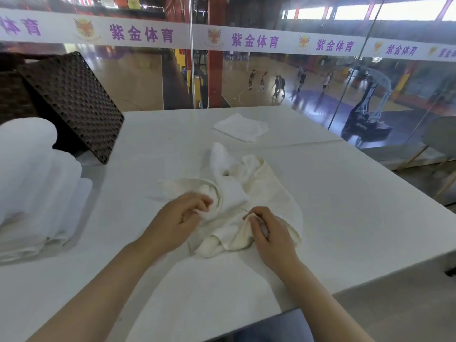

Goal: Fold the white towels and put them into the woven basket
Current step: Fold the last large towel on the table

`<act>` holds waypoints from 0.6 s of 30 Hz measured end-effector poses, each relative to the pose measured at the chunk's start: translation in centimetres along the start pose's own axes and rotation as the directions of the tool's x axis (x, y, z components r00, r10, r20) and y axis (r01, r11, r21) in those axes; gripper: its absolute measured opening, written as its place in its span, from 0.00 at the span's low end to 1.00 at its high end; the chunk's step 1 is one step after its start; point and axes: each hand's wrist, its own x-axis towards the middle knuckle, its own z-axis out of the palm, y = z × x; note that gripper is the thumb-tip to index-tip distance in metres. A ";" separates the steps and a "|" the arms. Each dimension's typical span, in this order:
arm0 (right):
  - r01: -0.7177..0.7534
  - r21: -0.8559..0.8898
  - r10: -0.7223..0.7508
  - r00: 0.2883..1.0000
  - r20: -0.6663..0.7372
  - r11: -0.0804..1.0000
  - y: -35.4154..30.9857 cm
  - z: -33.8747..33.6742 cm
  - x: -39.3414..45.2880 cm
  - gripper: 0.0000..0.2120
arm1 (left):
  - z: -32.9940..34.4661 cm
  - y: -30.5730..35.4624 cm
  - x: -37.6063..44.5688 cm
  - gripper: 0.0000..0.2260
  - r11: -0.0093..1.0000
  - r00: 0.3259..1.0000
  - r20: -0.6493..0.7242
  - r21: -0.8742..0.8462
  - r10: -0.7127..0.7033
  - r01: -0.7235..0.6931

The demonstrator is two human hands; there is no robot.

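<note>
A crumpled white towel (249, 193) lies bunched in the middle of the white table (345, 206). My left hand (180, 218) pinches a fold of it at its left side. My right hand (269, 230) pinches another edge at its near right side. A folded white towel (241, 127) lies flat further back on the table. The dark woven basket (14, 99) stands at the far left, and its woven lid (71, 99) leans tilted against it.
A stack of rolled and folded white towels (37, 188) fills the left edge of the table. A glass wall (271, 77) stands right behind the table. The table's right edge drops off to the floor.
</note>
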 end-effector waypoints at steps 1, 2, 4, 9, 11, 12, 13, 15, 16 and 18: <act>0.020 0.013 -0.019 0.999 -0.031 1.000 -0.1 0.1 -0.1 0.06 | 0.1 0.0 -1.0 0.07 0.999 0.996 0.078 0.023 -0.045 0.043; 0.051 0.011 -0.050 0.997 -0.061 0.999 -0.3 0.3 -0.2 0.06 | 0.1 -0.1 -1.9 0.07 0.996 0.988 0.134 0.061 -0.078 0.071; 0.135 -0.041 -0.138 0.986 -0.092 0.990 -0.7 0.8 -0.3 0.06 | 0.1 0.1 -3.2 0.08 0.981 0.977 0.185 0.181 -0.104 0.070; 0.255 -0.165 -0.230 0.960 0.158 0.953 -2.0 1.9 0.5 0.11 | -0.5 2.5 -3.2 0.14 0.923 0.989 0.025 0.363 -0.146 0.127; 0.261 -0.212 -0.204 0.945 0.257 0.942 -2.4 2.4 0.7 0.16 | -0.8 2.5 -1.9 0.16 0.870 0.950 -0.264 0.414 -0.166 0.267; 0.259 -0.228 -0.193 0.941 0.277 0.939 -2.5 2.7 0.7 0.17 | -1.2 2.1 -1.2 0.19 0.825 0.913 -0.346 0.435 -0.217 0.361; 0.256 -0.236 -0.185 0.941 0.282 0.937 -2.6 2.8 0.7 0.17 | -1.9 1.6 -0.6 0.23 0.769 0.880 -0.356 0.448 -0.316 0.457; 0.249 -0.242 -0.178 0.943 0.280 0.938 -2.9 2.9 0.5 0.17 | -3.1 0.5 0.2 0.31 0.667 0.794 -0.276 0.435 -0.541 0.605; 0.255 -0.244 -0.185 0.943 0.277 0.936 -3.0 2.9 0.4 0.17 | -3.5 -0.3 0.5 0.33 0.642 0.755 -0.246 0.407 -0.607 0.649; 0.256 -0.241 -0.186 0.943 0.277 0.936 -3.0 3.0 0.4 0.16 | -3.8 -1.5 1.2 0.33 0.667 0.716 -0.238 0.262 -0.656 0.698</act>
